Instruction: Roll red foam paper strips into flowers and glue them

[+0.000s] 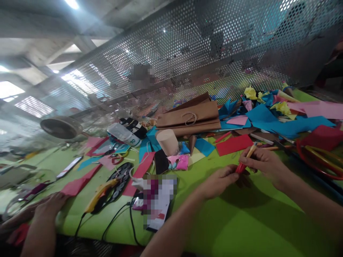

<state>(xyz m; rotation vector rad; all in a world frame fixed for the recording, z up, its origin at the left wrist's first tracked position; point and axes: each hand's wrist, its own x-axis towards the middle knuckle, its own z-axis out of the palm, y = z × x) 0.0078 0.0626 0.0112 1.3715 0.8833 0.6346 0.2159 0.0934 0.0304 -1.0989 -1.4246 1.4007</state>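
Note:
Both hands meet over the green tabletop at the right. My left hand (pixel 222 178) is closed on a small piece of red paper (pixel 241 167), which looks rolled or folded around a pale wooden stick (pixel 251 150). My right hand (pixel 265 164) pinches the stick just above the paper, and its fingers also touch the red piece. The stick tilts, its upper end showing above my right hand. My fingers partly hide the lower end. Just behind the hands lies a flat red paper sheet (pixel 233 144).
Behind stand a beige cylinder (pixel 167 141) and folded brown paper (pixel 189 116). Blue paper (pixel 289 121) and other scraps spread rightward, near orange scissor handles (pixel 321 162). Leftward lie a tablet-like device (pixel 163 203), a yellow corded tool (pixel 103 192) and another person's hand (pixel 50 207).

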